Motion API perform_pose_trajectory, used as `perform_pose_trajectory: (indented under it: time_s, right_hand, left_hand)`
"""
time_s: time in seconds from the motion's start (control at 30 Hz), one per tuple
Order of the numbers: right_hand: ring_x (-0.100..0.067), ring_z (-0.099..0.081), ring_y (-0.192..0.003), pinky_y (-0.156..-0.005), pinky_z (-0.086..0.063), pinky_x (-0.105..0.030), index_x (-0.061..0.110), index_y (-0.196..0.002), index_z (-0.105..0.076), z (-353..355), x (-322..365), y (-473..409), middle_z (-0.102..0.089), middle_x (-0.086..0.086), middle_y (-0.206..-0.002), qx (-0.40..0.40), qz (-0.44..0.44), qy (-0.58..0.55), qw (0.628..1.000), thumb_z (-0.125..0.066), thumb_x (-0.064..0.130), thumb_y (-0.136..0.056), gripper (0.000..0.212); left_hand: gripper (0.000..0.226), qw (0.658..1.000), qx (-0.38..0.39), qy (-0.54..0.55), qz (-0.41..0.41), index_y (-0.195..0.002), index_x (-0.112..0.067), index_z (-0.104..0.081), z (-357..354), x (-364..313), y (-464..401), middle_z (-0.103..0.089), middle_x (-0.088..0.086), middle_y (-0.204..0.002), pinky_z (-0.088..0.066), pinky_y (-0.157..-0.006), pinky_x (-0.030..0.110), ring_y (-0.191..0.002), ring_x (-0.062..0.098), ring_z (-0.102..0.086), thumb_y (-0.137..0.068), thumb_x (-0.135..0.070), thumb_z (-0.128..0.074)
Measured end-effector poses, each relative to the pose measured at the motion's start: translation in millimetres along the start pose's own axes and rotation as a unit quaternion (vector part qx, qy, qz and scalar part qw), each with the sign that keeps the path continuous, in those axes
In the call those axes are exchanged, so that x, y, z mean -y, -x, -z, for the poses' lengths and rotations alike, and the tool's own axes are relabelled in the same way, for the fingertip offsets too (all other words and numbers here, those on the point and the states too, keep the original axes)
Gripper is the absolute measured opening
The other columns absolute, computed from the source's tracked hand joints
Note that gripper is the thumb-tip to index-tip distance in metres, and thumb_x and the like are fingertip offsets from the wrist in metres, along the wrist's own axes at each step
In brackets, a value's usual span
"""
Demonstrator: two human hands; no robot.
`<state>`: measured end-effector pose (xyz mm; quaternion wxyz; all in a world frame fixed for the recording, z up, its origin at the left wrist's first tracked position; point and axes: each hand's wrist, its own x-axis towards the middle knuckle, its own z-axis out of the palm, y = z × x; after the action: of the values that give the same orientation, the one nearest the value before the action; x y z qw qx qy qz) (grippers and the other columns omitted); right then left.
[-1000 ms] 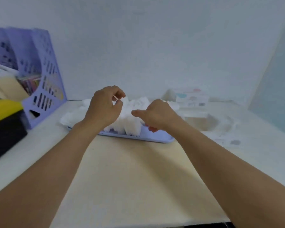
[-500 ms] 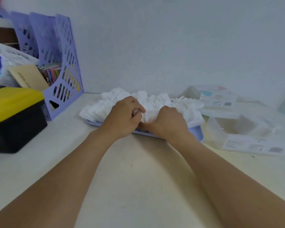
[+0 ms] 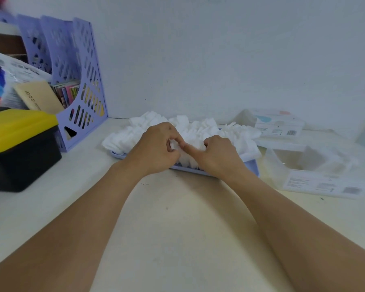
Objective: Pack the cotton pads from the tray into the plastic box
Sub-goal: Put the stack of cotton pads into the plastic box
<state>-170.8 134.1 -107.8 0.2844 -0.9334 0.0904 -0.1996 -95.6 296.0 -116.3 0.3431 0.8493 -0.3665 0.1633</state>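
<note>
A heap of white cotton pads fills a lilac tray at the middle of the desk. My left hand and my right hand sit side by side at the tray's near edge, fingers curled into the pads, each pinching some of them. A clear plastic box with printed labels stands open just right of the tray. I see no pads inside it. Its clear lid lies behind it.
A lilac perforated file rack with papers stands at the back left. A black case with a yellow lid sits in front of it. A pale wall runs close behind the tray. Bare desk lies under my forearms.
My hands dropped from above the tray onto the pads and closed on them. The view swung left and down, bringing the plastic box into clear sight.
</note>
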Motion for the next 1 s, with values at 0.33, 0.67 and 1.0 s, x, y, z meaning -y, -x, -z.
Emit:
perform_pose_trajectory:
  time_s: [0.33, 0.67, 1.0]
  right_hand:
    - [-0.019, -0.041, -0.049, -0.047, -0.032, -0.027, 0.013, -0.057, -0.034, 1, -9, -9, -0.04, 0.0, -0.049, -0.011, -0.026, -0.034, 0.999, -0.068, 0.029, -0.079, 0.044]
    - [-0.019, -0.059, -0.053, -0.046, -0.043, -0.028, 0.0, -0.08, -0.067, 51, -10, -9, -0.063, -0.003, -0.06, -0.04, 0.003, -0.268, 0.963, -0.073, 0.021, -0.083, 0.022]
    - [-0.019, -0.049, -0.067, -0.059, -0.037, -0.029, 0.006, -0.102, -0.074, 76, -22, 1, -0.063, -0.006, -0.077, 0.211, 0.078, -0.291, 0.93, -0.074, 0.016, -0.09, 0.016]
  left_hand:
    - [0.015, 0.998, 0.008, -0.014, 0.055, -0.08, -0.029, -0.074, 1, -3, 2, -0.055, -0.015, -0.102, -0.048, -0.075, 0.024, -0.078, 0.005, -0.056, -0.076, -0.015, -0.068]
    - [0.019, 0.996, -0.057, -0.053, 0.047, -0.083, -0.02, -0.074, -1, -10, 1, -0.052, -0.01, -0.103, -0.047, -0.071, 0.03, -0.071, 0.01, -0.055, -0.09, -0.033, -0.062]
    - [0.053, 0.745, 0.176, 0.595, 0.245, -0.127, -0.011, -0.062, -3, -85, 15, -0.069, 0.021, -0.124, -0.062, -0.066, 0.034, -0.099, 0.038, -0.07, -0.09, -0.048, -0.054]
